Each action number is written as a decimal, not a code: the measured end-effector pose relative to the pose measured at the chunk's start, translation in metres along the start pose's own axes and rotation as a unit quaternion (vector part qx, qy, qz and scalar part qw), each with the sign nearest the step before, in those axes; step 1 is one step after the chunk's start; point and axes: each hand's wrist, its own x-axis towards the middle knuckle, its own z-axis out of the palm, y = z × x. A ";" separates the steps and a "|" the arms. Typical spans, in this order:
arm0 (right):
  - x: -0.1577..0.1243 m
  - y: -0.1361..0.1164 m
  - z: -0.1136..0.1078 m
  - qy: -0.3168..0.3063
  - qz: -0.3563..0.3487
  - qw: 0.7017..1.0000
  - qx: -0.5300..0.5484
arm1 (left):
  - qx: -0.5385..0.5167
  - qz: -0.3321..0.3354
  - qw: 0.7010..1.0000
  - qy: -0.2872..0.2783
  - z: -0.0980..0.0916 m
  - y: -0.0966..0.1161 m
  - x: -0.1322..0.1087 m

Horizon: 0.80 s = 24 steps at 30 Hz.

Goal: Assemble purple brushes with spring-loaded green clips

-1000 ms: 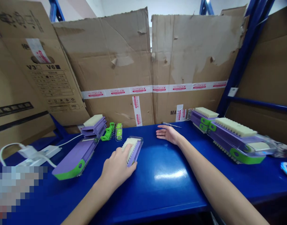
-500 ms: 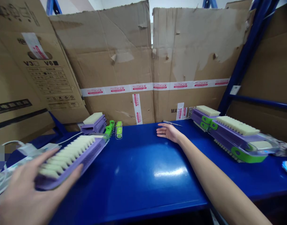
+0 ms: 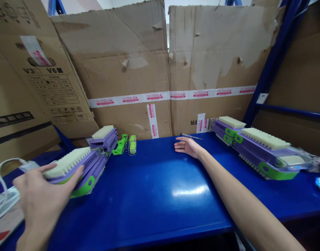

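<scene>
My left hand (image 3: 44,188) grips a purple brush (image 3: 71,165) with cream bristles facing up, its thumb and fingers on opposite sides. That brush lies over another purple brush with a green end (image 3: 83,188) on the left of the blue table (image 3: 154,195). Behind them stands a further stack of purple brushes (image 3: 103,137). My right hand (image 3: 188,147) rests near the table's back edge, fingers apart, holding nothing. Thin metal tweezers (image 3: 191,136) lie just behind it.
Green parts (image 3: 120,144) and a clear case with green pieces (image 3: 132,144) sit at the back left. Stacked purple and green brushes (image 3: 264,153) occupy the right. Cardboard (image 3: 128,69) lines the back; a white cable (image 3: 2,174) is far left.
My left hand has brought its brush back leftward and down onto the other brush, which now shows beneath it. My right hand has stayed in place.
</scene>
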 end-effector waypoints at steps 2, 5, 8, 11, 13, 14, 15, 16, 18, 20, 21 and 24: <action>-0.001 0.000 0.001 0.004 0.000 1.000 -0.001 | 0.017 0.009 1.000 -0.006 0.000 0.007 -0.002; -0.001 0.000 0.001 0.004 -0.003 1.000 -0.002 | 0.025 0.018 0.999 -0.014 0.003 0.013 -0.004; -0.001 0.000 0.001 0.001 -0.005 1.000 -0.004 | 0.029 0.008 0.999 -0.016 0.004 0.014 -0.005; -0.001 0.000 0.001 0.003 -0.005 1.000 -0.003 | 0.037 -0.002 0.999 -0.032 0.005 0.010 -0.004; 0.000 0.000 0.001 0.004 -0.003 1.000 -0.002 | 0.044 -0.009 0.997 -0.056 0.005 0.006 -0.004; 0.000 0.000 0.001 0.004 -0.003 1.000 -0.002 | 0.047 -0.014 0.996 -0.070 0.005 0.004 -0.004; 0.000 0.000 0.001 0.003 -0.003 1.000 -0.001 | 0.047 -0.020 0.995 -0.082 0.004 0.003 -0.004; 0.000 0.000 0.001 0.002 -0.004 1.000 -0.001 | 0.044 -0.024 0.995 -0.089 0.003 0.003 -0.005; 0.000 0.001 0.001 0.001 -0.007 1.000 -0.001 | 0.040 -0.037 0.994 -0.095 0.001 0.004 -0.007; 0.000 0.001 0.001 0.002 -0.009 1.000 -0.001 | 0.039 -0.046 0.994 -0.094 -0.002 0.007 -0.010; 0.000 0.001 0.001 0.002 -0.010 1.000 -0.002 | 0.039 -0.049 0.994 -0.092 -0.003 0.009 -0.012; 0.000 0.001 0.001 0.000 -0.012 1.000 -0.004 | 0.038 -0.049 0.994 -0.087 -0.005 0.012 -0.015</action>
